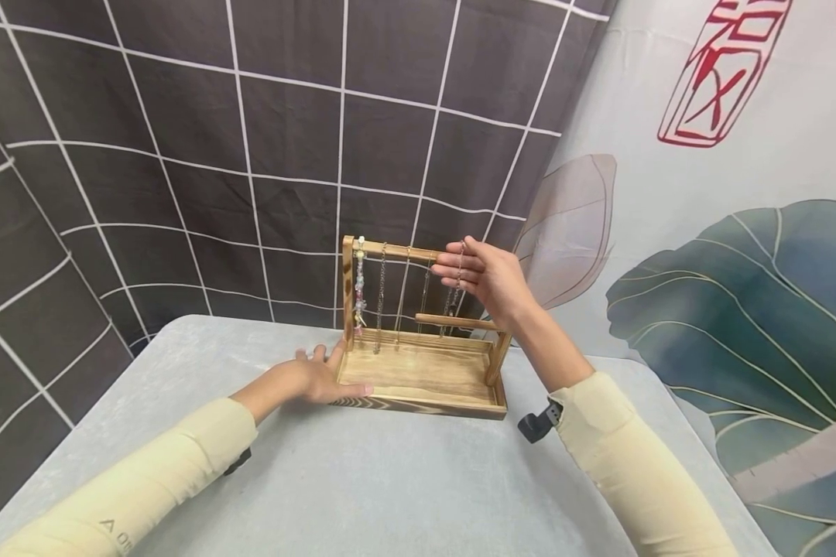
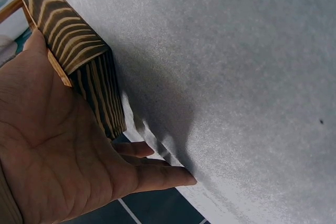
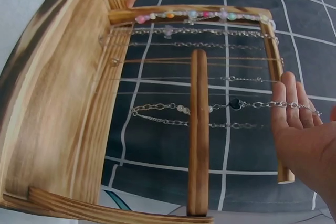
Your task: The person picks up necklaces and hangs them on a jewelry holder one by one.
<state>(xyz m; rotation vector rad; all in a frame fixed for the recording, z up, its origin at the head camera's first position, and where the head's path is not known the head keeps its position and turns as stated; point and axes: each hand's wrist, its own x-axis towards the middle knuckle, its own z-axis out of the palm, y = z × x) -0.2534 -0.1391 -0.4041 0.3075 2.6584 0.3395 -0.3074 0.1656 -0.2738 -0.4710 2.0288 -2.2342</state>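
A wooden jewelry stand (image 1: 425, 406) stands on the table, with a tray base, an upper bar and a lower bar (image 3: 199, 129). My left hand (image 1: 313, 377) rests against its left end, thumb over the front rim and fingers (image 2: 163, 176) stretched out beside it. Up by the upper bar, my right hand (image 1: 491, 280) has straight fingers. Across them lies the silver chain necklace (image 3: 262, 105) with a black heart and white beads. A colorful beaded necklace (image 1: 359, 286) and several thin chains hang from the upper bar to the left.
The table (image 1: 390, 480) has a light grey cloth. Behind it hangs a dark curtain (image 1: 286, 131) with white grid lines. A pale cloth (image 1: 641, 201) with leaf patterns and a red stamp hangs at the right.
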